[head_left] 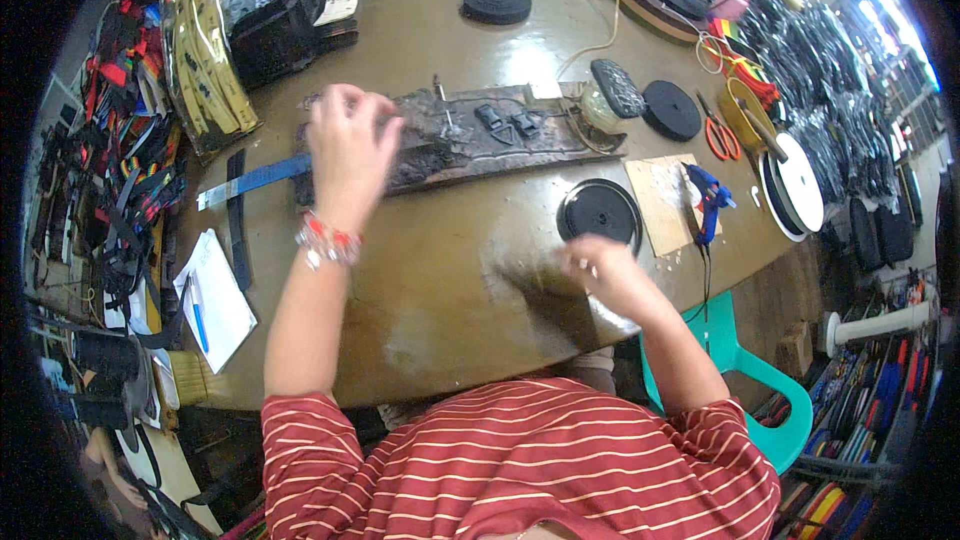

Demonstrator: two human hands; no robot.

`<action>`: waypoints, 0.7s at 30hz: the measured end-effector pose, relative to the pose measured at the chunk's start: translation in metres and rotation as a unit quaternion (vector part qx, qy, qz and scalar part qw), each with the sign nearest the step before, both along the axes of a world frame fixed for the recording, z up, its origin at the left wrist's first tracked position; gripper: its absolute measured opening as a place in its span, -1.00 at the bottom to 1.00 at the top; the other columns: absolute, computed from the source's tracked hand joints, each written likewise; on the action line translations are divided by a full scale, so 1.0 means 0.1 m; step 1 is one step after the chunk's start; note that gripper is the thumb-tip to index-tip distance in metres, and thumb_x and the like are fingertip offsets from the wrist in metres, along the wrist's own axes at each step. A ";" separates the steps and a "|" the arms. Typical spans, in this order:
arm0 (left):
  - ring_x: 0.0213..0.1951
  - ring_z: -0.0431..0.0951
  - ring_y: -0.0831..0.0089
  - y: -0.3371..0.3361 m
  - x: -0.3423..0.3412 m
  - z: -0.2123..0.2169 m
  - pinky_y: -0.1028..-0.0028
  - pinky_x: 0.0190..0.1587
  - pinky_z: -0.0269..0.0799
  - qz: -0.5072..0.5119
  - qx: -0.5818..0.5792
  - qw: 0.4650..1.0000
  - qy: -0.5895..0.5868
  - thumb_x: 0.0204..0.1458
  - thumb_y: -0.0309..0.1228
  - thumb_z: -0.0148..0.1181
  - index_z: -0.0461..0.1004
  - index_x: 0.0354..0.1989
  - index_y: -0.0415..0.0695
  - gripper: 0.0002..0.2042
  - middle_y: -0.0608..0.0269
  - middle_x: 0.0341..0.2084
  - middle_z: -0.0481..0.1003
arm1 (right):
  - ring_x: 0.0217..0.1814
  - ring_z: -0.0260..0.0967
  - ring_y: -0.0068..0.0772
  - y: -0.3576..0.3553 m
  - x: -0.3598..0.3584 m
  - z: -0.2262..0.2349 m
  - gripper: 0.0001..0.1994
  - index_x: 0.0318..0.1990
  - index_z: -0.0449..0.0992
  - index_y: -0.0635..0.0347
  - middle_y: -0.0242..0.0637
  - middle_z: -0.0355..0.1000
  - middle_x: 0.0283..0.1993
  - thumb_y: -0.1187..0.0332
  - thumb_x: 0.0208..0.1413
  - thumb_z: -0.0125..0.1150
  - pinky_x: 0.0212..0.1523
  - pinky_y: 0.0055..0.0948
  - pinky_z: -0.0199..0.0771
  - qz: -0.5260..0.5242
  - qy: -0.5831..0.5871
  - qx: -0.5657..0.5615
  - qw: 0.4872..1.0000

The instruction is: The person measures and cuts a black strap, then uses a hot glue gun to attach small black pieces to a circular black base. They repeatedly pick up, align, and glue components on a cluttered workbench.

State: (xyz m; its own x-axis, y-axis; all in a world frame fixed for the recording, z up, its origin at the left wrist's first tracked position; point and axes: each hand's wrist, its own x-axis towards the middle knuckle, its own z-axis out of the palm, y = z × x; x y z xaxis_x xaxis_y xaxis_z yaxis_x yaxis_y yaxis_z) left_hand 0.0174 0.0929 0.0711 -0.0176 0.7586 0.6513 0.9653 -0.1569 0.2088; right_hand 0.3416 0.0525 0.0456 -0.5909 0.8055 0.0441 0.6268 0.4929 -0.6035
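My left hand (pixel 352 145) is over the left end of a dark, worn board (pixel 420 165), its fingers loosely bent and apart, with nothing visible in them. From beneath that hand a flat blue strip (pixel 265 178) with a pale end reaches left. Several small black buckles (pixel 508 124) lie on the board, near upright metal pins (pixel 449 125). My right hand (pixel 612 280) is beside a coil of black webbing (pixel 600 212) in a round dish. Its fingers are curled together and slightly blurred; what they hold, if anything, cannot be made out.
At the right are a blue glue gun (pixel 708 202) on a tan board (pixel 655 190), orange scissors (pixel 720 135), a white spool (pixel 798 183) and another black coil (pixel 671 110). Paper with a pen (pixel 198 315) lies left. A green chair (pixel 745 365) stands by the table's front edge.
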 end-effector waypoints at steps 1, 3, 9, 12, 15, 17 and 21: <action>-0.23 0.41 0.15 -0.11 0.24 -0.01 0.23 -0.16 0.34 -0.069 0.037 0.997 -0.014 -0.07 -0.37 0.21 0.50 -0.45 -0.10 -0.91 0.15 -0.35 0.42 | -0.16 0.45 -0.08 0.06 0.01 -0.06 -0.77 -0.11 0.52 0.25 -0.06 0.47 -0.21 0.45 0.06 0.13 -0.11 -0.26 0.41 -0.066 0.020 -0.006 0.998; -0.33 0.49 0.18 -0.47 0.83 -0.14 0.24 -0.23 0.41 -0.213 -0.119 0.963 -0.114 0.03 -0.32 0.12 0.53 -0.40 -0.09 -0.86 0.07 -0.46 0.48 | -0.15 0.42 -0.01 0.26 0.11 -0.11 -0.79 -0.13 0.53 0.26 -0.04 0.45 -0.19 0.44 0.07 0.13 -0.10 -0.22 0.39 -0.189 0.031 0.161 0.968; -0.38 0.56 0.14 -0.98 1.67 -0.64 0.28 -0.34 0.53 -0.285 -0.386 0.875 0.068 0.12 -0.34 -0.04 0.42 -0.22 -0.17 -0.81 0.02 -0.52 0.49 | 0.08 0.27 0.01 0.27 0.11 -0.48 -0.58 0.05 0.47 0.01 -0.06 0.33 0.06 0.22 -0.03 0.27 0.10 -0.11 0.27 -0.171 -0.153 0.142 0.963; -0.36 0.55 0.14 -0.94 1.55 -0.78 0.27 -0.30 0.51 -0.285 -0.308 0.907 0.032 0.13 -0.34 -0.01 0.44 -0.36 -0.18 -0.82 0.04 -0.50 0.48 | 0.18 0.26 -0.03 0.07 0.21 -0.57 -0.63 -0.06 0.53 0.15 -0.06 0.33 0.13 0.51 -0.10 0.10 0.20 -0.11 0.21 -0.076 -0.081 0.152 0.982; -0.33 0.53 0.11 -0.84 1.43 -0.83 0.23 -0.22 0.48 -0.239 -0.307 0.921 0.007 0.11 -0.31 0.04 0.47 -0.43 -0.22 -0.77 0.03 -0.48 0.47 | 0.16 0.30 -0.07 -0.05 0.29 -0.55 -0.61 -0.08 0.54 0.20 -0.03 0.36 0.11 0.55 -0.15 0.06 0.21 -0.19 0.23 -0.007 -0.164 0.081 0.983; -0.32 0.52 0.09 -0.72 1.39 -0.84 0.22 -0.20 0.47 -0.215 -0.293 0.932 -0.003 0.10 -0.30 0.06 0.48 -0.42 -0.23 -0.78 0.00 -0.48 0.46 | 0.15 0.31 -0.07 -0.08 0.25 -0.53 -0.62 0.00 0.48 0.17 -0.04 0.35 0.12 0.49 -0.06 0.10 0.19 -0.13 0.24 -0.061 -0.044 0.088 0.993; -0.32 0.50 0.02 -0.43 1.43 -0.89 0.19 -0.20 0.45 -0.185 -0.269 0.943 -0.058 0.08 -0.34 0.09 0.48 -0.40 -0.23 -0.81 -0.04 -0.42 0.44 | 0.30 0.16 -0.15 -0.14 0.10 -0.60 -0.58 0.11 0.40 0.12 -0.12 0.26 0.23 0.42 0.03 0.10 0.23 -0.06 0.14 -0.123 -0.097 0.174 0.972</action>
State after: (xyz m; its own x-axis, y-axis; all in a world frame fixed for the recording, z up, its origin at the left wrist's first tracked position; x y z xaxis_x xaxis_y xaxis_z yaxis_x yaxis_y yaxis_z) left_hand 0.1606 0.0498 -0.0180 0.2662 0.9470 0.1799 0.8307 -0.3201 0.4555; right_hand 0.3518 0.0384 -0.0145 -0.4065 0.8800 0.2458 0.8371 0.4665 -0.2859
